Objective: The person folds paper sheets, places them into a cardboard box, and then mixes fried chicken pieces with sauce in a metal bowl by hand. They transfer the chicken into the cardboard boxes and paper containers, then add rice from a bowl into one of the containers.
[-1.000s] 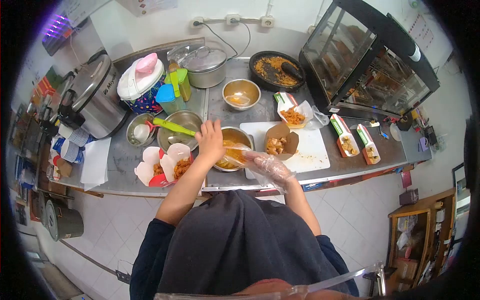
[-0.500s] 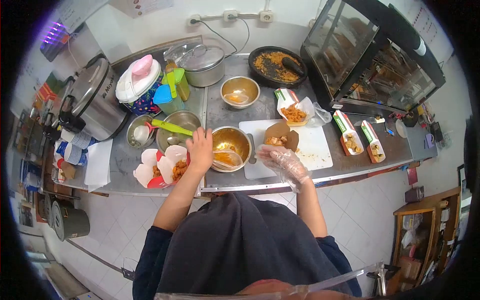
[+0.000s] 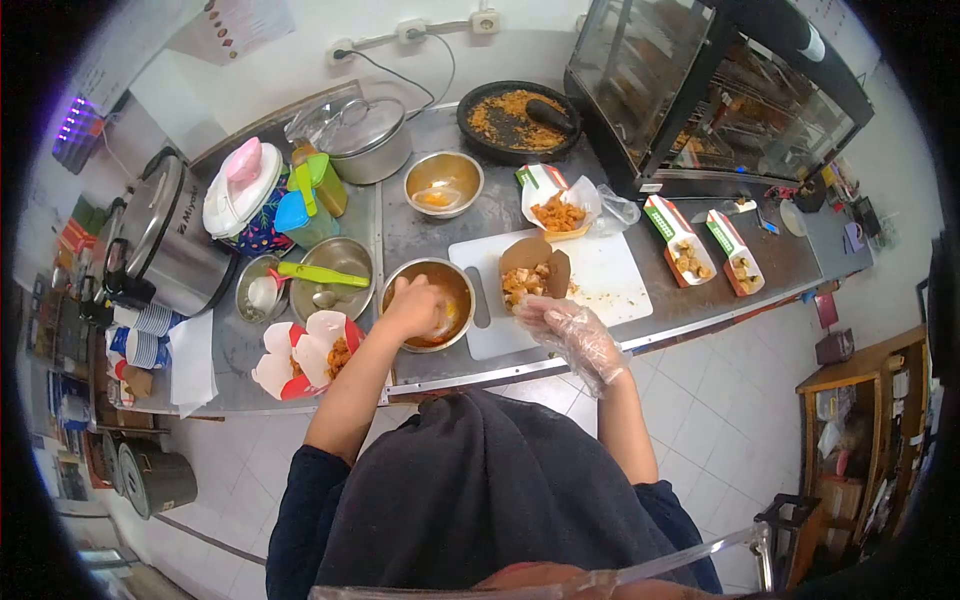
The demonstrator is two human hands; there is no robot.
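My left hand reaches down into a metal bowl of orange sauce, its fingers bent around something in the bowl that I cannot make out. In a clear plastic glove, my right hand lies at the near side of a brown paper box holding pieces of food. The fingers of that hand are stretched out and hold nothing. The box stands on a white cutting board with crumbs on it. Left of the bowl, two red and white boxes contain orange fried pieces.
Behind stand a second metal bowl, a stone mortar, a lidded pot and a glass display case. Filled snack boxes stand to the right. A green-handled utensil rests across a metal bowl on the left.
My left hand has moved down into the sauce bowl from above its left edge. The view has shifted, and my right hand remains beside the brown box.
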